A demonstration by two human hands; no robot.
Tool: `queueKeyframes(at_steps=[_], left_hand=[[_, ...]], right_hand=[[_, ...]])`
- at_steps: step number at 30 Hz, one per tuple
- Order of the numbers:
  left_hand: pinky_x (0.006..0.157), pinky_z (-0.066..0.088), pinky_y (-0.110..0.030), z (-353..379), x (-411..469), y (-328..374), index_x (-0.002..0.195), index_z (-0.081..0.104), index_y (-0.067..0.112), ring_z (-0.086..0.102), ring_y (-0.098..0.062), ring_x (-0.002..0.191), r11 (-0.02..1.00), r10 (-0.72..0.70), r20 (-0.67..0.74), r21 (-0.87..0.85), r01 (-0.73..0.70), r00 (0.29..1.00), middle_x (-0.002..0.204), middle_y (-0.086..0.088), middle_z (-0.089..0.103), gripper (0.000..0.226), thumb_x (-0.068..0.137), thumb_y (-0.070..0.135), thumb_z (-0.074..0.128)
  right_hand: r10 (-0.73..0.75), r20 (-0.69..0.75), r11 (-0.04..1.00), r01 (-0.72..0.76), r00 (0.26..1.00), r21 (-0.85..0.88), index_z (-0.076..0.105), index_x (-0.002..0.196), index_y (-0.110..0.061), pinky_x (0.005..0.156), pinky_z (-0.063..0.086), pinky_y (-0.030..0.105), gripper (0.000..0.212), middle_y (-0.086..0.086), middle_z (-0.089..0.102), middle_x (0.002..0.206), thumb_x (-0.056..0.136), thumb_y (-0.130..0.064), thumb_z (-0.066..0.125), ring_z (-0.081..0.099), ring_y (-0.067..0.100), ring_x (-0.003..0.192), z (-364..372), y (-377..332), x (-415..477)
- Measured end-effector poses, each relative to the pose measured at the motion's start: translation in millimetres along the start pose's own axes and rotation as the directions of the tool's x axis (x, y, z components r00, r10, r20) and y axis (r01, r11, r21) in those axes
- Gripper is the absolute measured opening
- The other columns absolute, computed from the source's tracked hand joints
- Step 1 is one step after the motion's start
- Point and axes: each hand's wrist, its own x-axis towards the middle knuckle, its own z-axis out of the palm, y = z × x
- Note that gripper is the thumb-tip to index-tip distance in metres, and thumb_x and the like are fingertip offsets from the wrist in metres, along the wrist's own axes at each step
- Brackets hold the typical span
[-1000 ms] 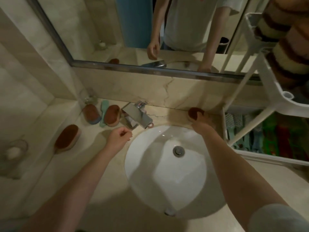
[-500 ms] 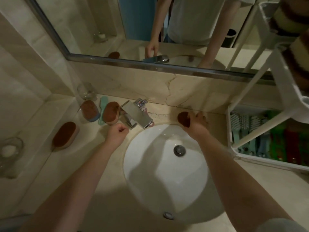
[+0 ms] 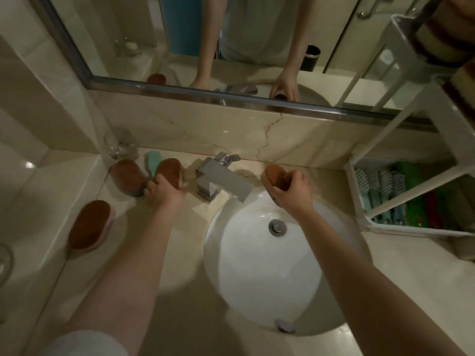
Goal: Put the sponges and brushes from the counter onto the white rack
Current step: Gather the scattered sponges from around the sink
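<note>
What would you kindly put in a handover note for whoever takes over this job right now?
Right hand grips a brown sponge by the back edge of the sink.
Left hand is at the near end of the middle sponge, left of the tap; whether it has a firm grip is unclear.
Also on the counter: teal brush, blue-based sponge, pink-based sponge further left.
Done: the lower tier of the white rack already holds brushes.
Left: rack the held sponge, then the other four.
</note>
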Motion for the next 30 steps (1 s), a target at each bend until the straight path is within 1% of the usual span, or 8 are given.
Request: queueKeyframes(at_steps=[4, 11, 17, 21, 23, 26, 28, 30], left_hand=[[0.099, 0.036, -0.048, 4.5, 7.5, -0.4, 0.132, 0.035, 0.004, 0.038, -0.040, 0.123, 0.999, 0.016, -0.045, -0.045, -0.018, 0.999, 0.136, -0.023, 0.040, 0.073, 0.078, 0.040, 0.068], [0.102, 0.036, -0.048, -5.7, 2.6, -2.1, 0.138, 0.030, 0.000, 0.038, -0.042, 0.125, 0.967, 0.024, -0.107, -0.251, -0.051, 0.994, 0.137, -0.025, 0.039, 0.080, 0.081, 0.045, 0.065], [0.094, 0.041, -0.037, -39.0, -24.4, 3.6, 0.119, 0.055, 0.005, 0.048, -0.034, 0.114, 0.893, 0.122, -0.160, -0.414, -0.178, 0.980, 0.120, -0.017, 0.050, 0.063, 0.073, 0.044, 0.071], [0.084, 0.037, -0.023, -63.8, -63.0, 28.1, 0.123, 0.049, 0.006, 0.049, -0.024, 0.108, 0.797, 0.171, -0.219, -0.543, -0.265, 0.961, 0.123, -0.012, 0.047, 0.066, 0.070, 0.033, 0.078], [0.080, 0.044, -0.026, -70.2, -88.5, 44.3, 0.120, 0.046, 0.008, 0.053, -0.021, 0.101, 0.720, 0.201, -0.257, -0.615, -0.321, 0.945, 0.119, -0.010, 0.050, 0.066, 0.068, 0.029, 0.080], [0.081, 0.052, -0.035, -72.8, -129.5, 73.5, 0.115, 0.043, 0.016, 0.057, -0.021, 0.099, 0.641, 0.274, -0.274, -0.663, -0.387, 0.922, 0.116, -0.008, 0.054, 0.066, 0.064, 0.031, 0.081], [0.076, 0.050, -0.026, -74.0, -158.5, 98.6, 0.114, 0.043, 0.016, 0.058, -0.018, 0.095, 0.588, 0.304, -0.283, -0.696, -0.413, 0.910, 0.112, -0.004, 0.055, 0.065, 0.065, 0.032, 0.082], [0.065, 0.045, -0.011, -76.9, -189.9, 126.2, 0.114, 0.043, 0.014, 0.057, -0.010, 0.085, 0.529, 0.324, -0.295, -0.731, -0.431, 0.899, 0.106, 0.000, 0.055, 0.061, 0.068, 0.030, 0.081]], right_hand=[[0.049, -0.012, 0.996, -0.047, 0.999, 0.080, 0.048, 0.105, -0.018, 0.087, 0.049, 0.037, 0.065, 0.000, 0.050, 0.106, 0.068, -0.068, 0.069, 0.053, 0.020, 0.096, 5.2, -8.0, -7.6], [0.075, -0.045, 0.975, -0.064, 0.996, 0.214, 0.049, 0.104, -0.022, 0.084, 0.053, 0.038, 0.046, 0.003, 0.057, 0.109, 0.072, -0.042, 0.074, 0.058, 0.019, 0.093, 4.6, -23.9, -10.2], [0.085, -0.058, 0.932, -0.059, 0.995, 0.358, 0.051, 0.102, -0.017, 0.080, 0.056, 0.039, 0.049, 0.002, 0.060, 0.102, 0.071, -0.044, 0.076, 0.061, 0.019, 0.088, -15.0, -47.6, -13.8], [0.009, 0.005, 0.892, -0.010, 1.000, 0.451, 0.050, 0.105, -0.018, 0.073, 0.055, 0.030, 0.047, 0.000, 0.058, 0.102, 0.074, -0.042, 0.076, 0.060, 0.015, 0.086, -40.8, -64.0, -20.6], [-0.051, 0.025, 0.871, 0.032, 0.998, 0.491, 0.049, 0.107, -0.016, 0.066, 0.051, 0.023, 0.045, -0.002, 0.056, 0.102, 0.076, -0.038, 0.075, 0.059, 0.011, 0.082, -59.8, -71.1, -26.1], [-0.110, -0.026, 0.848, 0.107, 0.994, 0.519, 0.051, 0.104, -0.016, 0.066, 0.052, 0.023, 0.043, 0.000, 0.057, 0.106, 0.075, -0.037, 0.075, 0.060, 0.012, 0.084, -92.6, -74.4, -32.9], [-0.148, -0.082, 0.845, 0.169, 0.986, 0.507, 0.051, 0.098, -0.021, 0.065, 0.052, 0.024, 0.040, -0.002, 0.058, 0.105, 0.074, -0.040, 0.076, 0.060, 0.011, 0.083, -116.6, -72.2, -37.9], [-0.191, -0.149, 0.856, 0.239, 0.970, 0.458, 0.050, 0.091, -0.026, 0.067, 0.053, 0.027, 0.039, -0.004, 0.059, 0.102, 0.070, -0.045, 0.076, 0.059, 0.011, 0.083, -142.0, -67.8, -42.8]])
